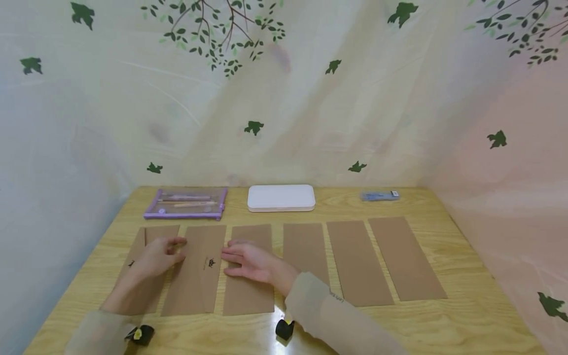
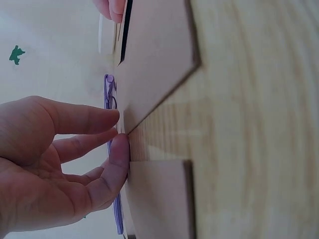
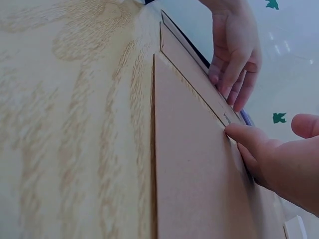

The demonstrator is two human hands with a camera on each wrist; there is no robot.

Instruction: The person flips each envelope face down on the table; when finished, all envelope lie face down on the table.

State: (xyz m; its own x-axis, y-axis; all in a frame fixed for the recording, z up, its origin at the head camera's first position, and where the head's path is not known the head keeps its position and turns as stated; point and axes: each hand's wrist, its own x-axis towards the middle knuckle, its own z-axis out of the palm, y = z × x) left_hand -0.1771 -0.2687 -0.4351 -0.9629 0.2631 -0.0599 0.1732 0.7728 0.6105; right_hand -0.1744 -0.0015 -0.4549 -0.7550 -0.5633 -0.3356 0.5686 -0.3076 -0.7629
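Several flat brown paper pieces lie in a row on the table. My left hand point(image 1: 157, 257) is over the right edge of the leftmost piece point(image 1: 152, 293), its fingertips beside the left edge of the second piece point(image 1: 193, 276), which bears a small black crown print. Across the third piece point(image 1: 248, 296) reaches my right hand point(image 1: 254, 262), fingers extended towards the second piece's right edge. In the left wrist view, the left hand point(image 2: 75, 154) has loosely bent fingers near the paper edges. The right wrist view shows the right hand's point(image 3: 279, 154) fingertips at a paper edge.
Along the back of the table sit a clear purple-edged pencil pouch point(image 1: 188, 216), a white case point(image 1: 281, 197) and a small blue packet point(image 1: 379, 196). More brown pieces point(image 1: 359, 264) lie to the right. A printed curtain point(image 1: 293, 98) hangs behind.
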